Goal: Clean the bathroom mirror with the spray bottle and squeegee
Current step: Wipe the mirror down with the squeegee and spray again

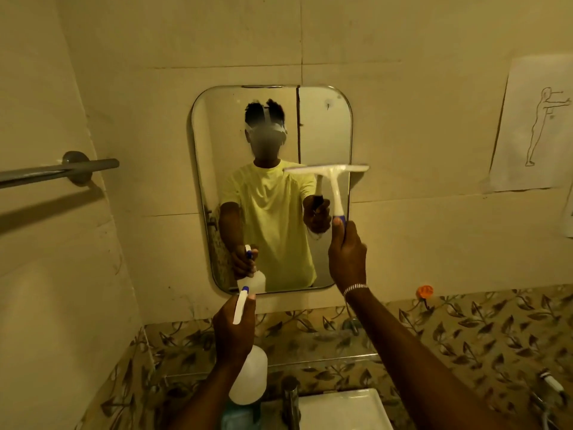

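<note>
A rounded rectangular mirror point(325, 128) hangs on the beige wall ahead and reflects a person in a yellow shirt. My right hand point(347, 256) grips the blue-tipped handle of a white squeegee point(333, 181), whose blade lies level against the mirror's right half, about midway up. My left hand point(234, 332) is closed around the neck of a white spray bottle point(249, 380), held below the mirror's lower left corner with its blue-tipped nozzle pointing up at the glass.
A metal towel bar point(59, 170) juts from the left wall. Below stand a faucet point(290, 395) and a white sink point(341, 409). Leaf-pattern tiles run along the wall. A paper sketch point(533, 125) is taped at right, near an orange hook point(424, 291).
</note>
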Motion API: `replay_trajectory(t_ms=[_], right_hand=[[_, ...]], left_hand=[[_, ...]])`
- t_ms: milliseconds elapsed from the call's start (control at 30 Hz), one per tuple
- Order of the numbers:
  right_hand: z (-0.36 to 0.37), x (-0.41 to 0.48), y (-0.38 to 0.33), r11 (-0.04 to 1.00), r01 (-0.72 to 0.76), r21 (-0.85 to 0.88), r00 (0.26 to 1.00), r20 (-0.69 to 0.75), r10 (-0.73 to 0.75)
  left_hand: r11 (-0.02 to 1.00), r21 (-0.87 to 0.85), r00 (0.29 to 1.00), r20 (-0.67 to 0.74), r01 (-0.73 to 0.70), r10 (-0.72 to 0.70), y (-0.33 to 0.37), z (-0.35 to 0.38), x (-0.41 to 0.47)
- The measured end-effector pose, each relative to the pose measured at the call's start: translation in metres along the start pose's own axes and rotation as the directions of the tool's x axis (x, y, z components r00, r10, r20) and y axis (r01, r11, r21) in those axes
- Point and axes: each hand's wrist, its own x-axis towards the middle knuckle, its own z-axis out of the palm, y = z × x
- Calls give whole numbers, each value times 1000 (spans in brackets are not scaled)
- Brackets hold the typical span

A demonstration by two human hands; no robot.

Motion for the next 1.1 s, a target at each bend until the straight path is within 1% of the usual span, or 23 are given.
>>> replay_trajectory(t_ms=[133, 233, 300, 433, 500, 600, 667, 700, 767, 833, 1000, 1067, 1100], right_hand=[[-5, -77, 57, 996, -84, -28, 996, 37, 85], [-8, -131, 94, 974, -223, -46, 968, 110, 227], [-11, -159, 110, 950, -301, -88, 941, 134, 310], [-19, -197, 125, 872, -444, -209, 862, 168, 479], [-22, -207, 128, 850, -485, -206, 837, 171, 519], [-25, -209, 117, 835, -524, -167, 826, 140, 546], [-23, -196, 99, 849, -514, -125, 840, 128, 527], [-21, -184, 86, 872, -480, -97, 864, 123, 489], [-18, -153, 54, 932, -362, -18, 925, 119, 361], [-13, -113, 18, 972, -231, 50, 969, 103, 225], [10, -5, -71, 995, -21, 101, 999, 50, 16], [18, 29, -105, 992, 15, 125, 999, 31, -19], [22, 43, -120, 991, 2, 136, 999, 38, -7]], left_hand=[[997, 32, 998, 1, 64, -64, -6, 1, -4], [998, 33, 998, 11, 55, -55, -5, 0, -7], [997, 26, 998, 7, 68, -68, -3, -1, -8], [995, 32, 996, 4, 93, -93, 0, -2, -10], [995, 37, 995, 9, 97, -97, 1, -4, -12], [992, 29, 992, 15, 126, -126, 2, -8, -15], [989, 20, 989, 19, 146, -146, 3, -11, -15], [990, 18, 990, 20, 139, -139, 3, -12, -15], [993, 16, 993, 15, 120, -120, 5, -15, -15], [993, 15, 994, 3, 114, -114, 7, -18, -15], [996, -5, 996, -11, 93, -93, 8, -22, -13], [997, -11, 997, -14, 70, -70, 10, -25, -12], [997, -6, 997, -23, 73, -73, 11, -26, -11]])
